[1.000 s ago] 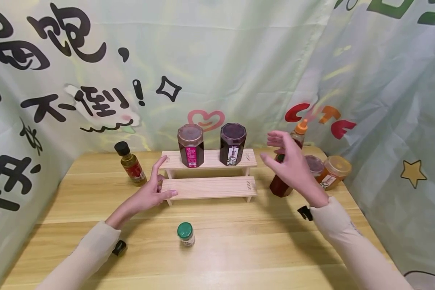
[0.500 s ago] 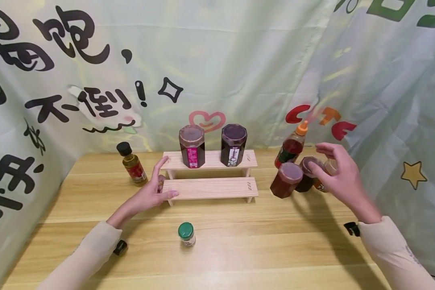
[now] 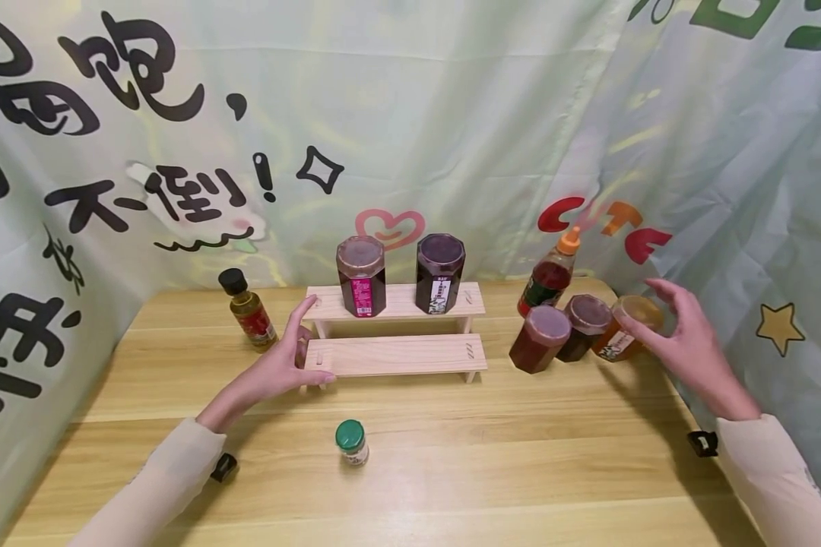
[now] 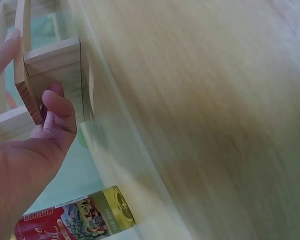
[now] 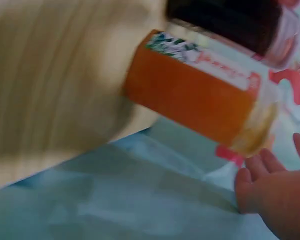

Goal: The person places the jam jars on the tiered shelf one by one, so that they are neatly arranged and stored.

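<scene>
My left hand [image 3: 280,365] grips the left end of a two-step wooden rack [image 3: 393,355], thumb on the lower step and index finger reaching the upper one. In the left wrist view, fingers [image 4: 60,107] curl beneath the board's end. Two octagonal jars, one with a pink label [image 3: 362,281] and one dark with a white label [image 3: 441,277], stand on the upper step. My right hand [image 3: 698,353] is spread beside a jar of amber contents [image 3: 616,343], thumb overlapping its lid in the head view. The right wrist view shows fingertips [image 5: 244,177] right at the lid.
Left of the amber jar stand a dark jar [image 3: 581,330], a reddish-brown jar [image 3: 539,342] and a red sauce bottle with orange nozzle [image 3: 550,277]. A black-capped bottle [image 3: 249,315] stands left of the rack. A green-lidded shaker [image 3: 352,442] is in front. Curtains border the table.
My right hand has moved right, from over the reddish-brown jar and sauce bottle, past the dark jar, to the amber jar. My left hand has stayed at the rack's left end.
</scene>
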`<move>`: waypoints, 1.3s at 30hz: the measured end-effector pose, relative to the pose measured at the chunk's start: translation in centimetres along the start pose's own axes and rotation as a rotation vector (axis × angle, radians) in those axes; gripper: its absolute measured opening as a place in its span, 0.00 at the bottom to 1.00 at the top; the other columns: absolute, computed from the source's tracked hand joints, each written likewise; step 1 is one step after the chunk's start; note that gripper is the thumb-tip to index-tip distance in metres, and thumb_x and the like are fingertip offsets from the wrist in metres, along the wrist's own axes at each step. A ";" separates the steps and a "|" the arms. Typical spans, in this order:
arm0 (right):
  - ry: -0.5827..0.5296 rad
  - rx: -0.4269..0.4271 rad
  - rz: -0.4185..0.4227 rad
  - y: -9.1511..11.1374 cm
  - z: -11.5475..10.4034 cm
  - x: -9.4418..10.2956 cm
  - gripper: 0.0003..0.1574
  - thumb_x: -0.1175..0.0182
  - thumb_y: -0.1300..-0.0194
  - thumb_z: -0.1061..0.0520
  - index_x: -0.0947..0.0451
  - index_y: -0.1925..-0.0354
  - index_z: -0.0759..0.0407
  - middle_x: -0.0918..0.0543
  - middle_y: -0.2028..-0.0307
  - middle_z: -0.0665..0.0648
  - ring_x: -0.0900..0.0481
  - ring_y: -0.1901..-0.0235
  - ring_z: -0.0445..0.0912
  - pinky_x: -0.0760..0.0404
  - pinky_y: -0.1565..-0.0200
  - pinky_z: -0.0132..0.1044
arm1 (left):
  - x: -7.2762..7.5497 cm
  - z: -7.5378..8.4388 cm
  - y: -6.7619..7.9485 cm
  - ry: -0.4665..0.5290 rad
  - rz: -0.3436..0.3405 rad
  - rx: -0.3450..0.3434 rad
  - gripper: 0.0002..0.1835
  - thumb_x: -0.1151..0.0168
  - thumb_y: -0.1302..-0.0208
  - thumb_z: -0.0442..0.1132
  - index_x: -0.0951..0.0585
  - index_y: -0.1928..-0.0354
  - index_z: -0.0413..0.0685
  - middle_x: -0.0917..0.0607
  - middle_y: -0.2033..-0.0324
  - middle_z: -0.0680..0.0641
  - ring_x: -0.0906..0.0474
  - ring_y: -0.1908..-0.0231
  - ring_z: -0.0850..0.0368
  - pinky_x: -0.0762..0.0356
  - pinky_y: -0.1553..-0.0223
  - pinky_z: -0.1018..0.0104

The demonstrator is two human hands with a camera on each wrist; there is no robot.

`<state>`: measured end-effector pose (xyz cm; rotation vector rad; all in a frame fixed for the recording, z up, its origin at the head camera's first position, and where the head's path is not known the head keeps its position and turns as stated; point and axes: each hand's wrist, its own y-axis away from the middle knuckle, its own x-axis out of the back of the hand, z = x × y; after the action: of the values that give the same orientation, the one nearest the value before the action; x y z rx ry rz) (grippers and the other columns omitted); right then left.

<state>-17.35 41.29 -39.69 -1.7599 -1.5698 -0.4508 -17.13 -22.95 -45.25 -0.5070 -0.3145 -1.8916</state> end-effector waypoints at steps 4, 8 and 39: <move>-0.011 -0.039 -0.101 -0.3 2.2 -0.3 0.63 0.26 0.26 0.53 0.57 0.13 0.61 0.42 0.23 0.78 0.31 0.35 0.54 0.37 0.40 0.21 | 0.1 -0.1 0.1 -0.040 0.014 -0.025 0.75 0.12 0.43 0.41 0.63 0.11 0.69 0.23 0.42 0.34 0.21 0.51 0.42 0.18 0.56 0.48; -0.040 -0.045 -0.147 -0.4 3.9 -0.7 0.65 0.26 0.28 0.59 0.60 0.14 0.64 0.40 0.28 0.79 0.30 0.49 0.27 0.30 0.54 0.15 | 0.2 -0.4 0.0 -0.076 0.022 -0.035 0.75 0.12 0.43 0.42 0.62 0.11 0.68 0.22 0.40 0.34 0.22 0.48 0.42 0.21 0.50 0.45; -0.045 0.051 0.010 5.8 -2.6 -1.5 0.55 0.16 0.41 0.63 0.33 0.22 0.59 0.22 0.45 0.40 0.22 0.53 0.33 0.26 0.54 0.19 | 0.5 -0.7 -0.2 -0.116 -0.001 -0.065 0.77 0.10 0.47 0.40 0.63 0.11 0.67 0.20 0.43 0.37 0.18 0.53 0.47 0.17 0.52 0.49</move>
<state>-11.51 38.39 -40.59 -1.7489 -1.5893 -0.3660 -17.60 -23.57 -45.61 -0.6618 -0.3301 -1.8822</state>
